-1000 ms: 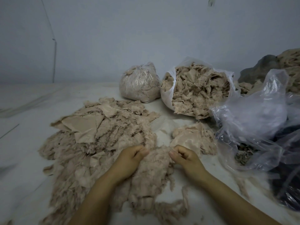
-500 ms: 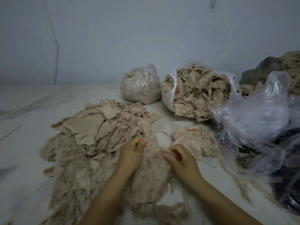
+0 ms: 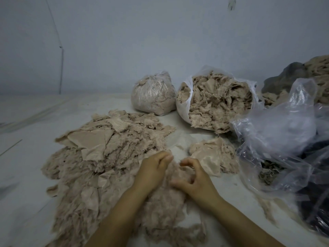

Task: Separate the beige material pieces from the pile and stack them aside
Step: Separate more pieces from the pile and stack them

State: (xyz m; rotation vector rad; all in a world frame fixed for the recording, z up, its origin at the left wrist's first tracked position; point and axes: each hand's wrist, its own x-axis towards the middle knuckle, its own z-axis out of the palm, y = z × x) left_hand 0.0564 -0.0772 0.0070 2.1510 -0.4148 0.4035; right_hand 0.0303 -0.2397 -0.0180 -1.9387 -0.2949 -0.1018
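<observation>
Both hands work at the near edge of the pile (image 3: 106, 157) in the single head view. Left hand (image 3: 151, 171) lies on the fluffy beige material with its fingers curled and fingertips drawn together, apparently pinching a tuft. Right hand (image 3: 194, 179) sits just beside it, fingers bent and hooked into the same clump (image 3: 165, 198); whether it truly grips anything cannot be told.

That pile spreads over the pale floor (image 3: 26, 175) to the left and in front of the person, mixing flat fabric-like sheets with frayed fibre. A smaller stack (image 3: 213, 155) lies to the right of the hands, likely the set-aside pieces.

By its look the material is light, soft and limp, and the fuzz probably clings and sheds; a flat sheet's edge seems the best hold, peeled slowly.

Beyond stand a tied bag (image 3: 154, 95) and an open bag (image 3: 219, 102) full of similar scraps. Crumpled clear plastic (image 3: 277, 139) crowds the right side, close to the small stack, and could snag a sweeping arm.
</observation>
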